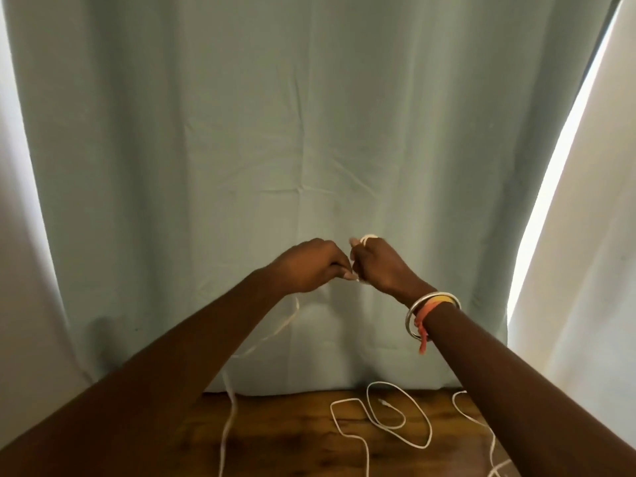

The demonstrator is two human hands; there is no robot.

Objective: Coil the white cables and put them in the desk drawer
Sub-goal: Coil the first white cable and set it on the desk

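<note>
A white cable [367, 238] is being held looped round the curled right grip [382, 266] and pinched by the left grip [311, 266] beside it, slack hanging below.

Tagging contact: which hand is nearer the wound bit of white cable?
Right. The coil sits wound on the fingers of the right hand; the left hand is just beside it, lower left, holding the strand that trails down to the desk.

Home room, grey-green curtain [241, 166] over bright window, wooden desk [292, 442]
</note>
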